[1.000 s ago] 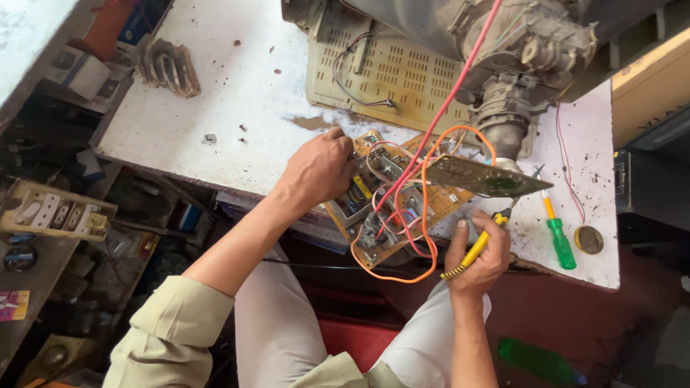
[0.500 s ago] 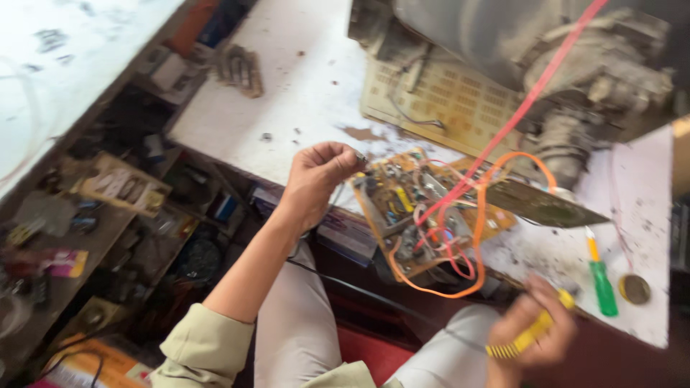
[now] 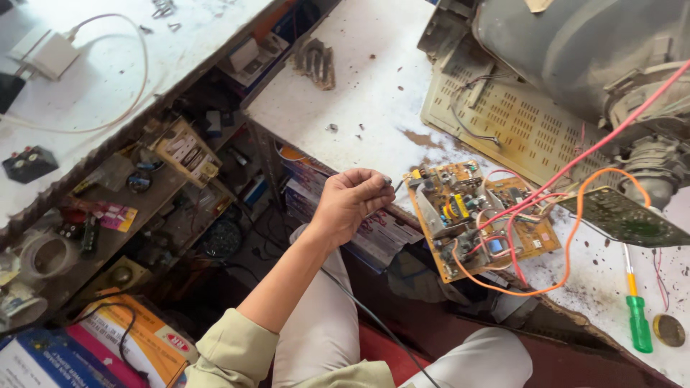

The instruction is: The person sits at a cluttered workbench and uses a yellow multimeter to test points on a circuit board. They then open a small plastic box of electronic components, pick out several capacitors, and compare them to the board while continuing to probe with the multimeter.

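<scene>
My left hand [image 3: 350,203] pinched shut on a thin probe tip [image 3: 394,185] | circuit board [image 3: 474,215] just right of it, tilted, tangled in orange and red wires | right hand out of view

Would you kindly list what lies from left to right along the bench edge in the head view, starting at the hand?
Left hand → brown circuit board → orange wire loop → green-handled screwdriver → round coin-like disc.

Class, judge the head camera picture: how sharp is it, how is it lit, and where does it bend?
Head view: sharp across the left hand and circuit board; soft even daylight, the white bench bright, the shelves beneath in shade; bench edges bow slightly toward the frame's borders.
</scene>
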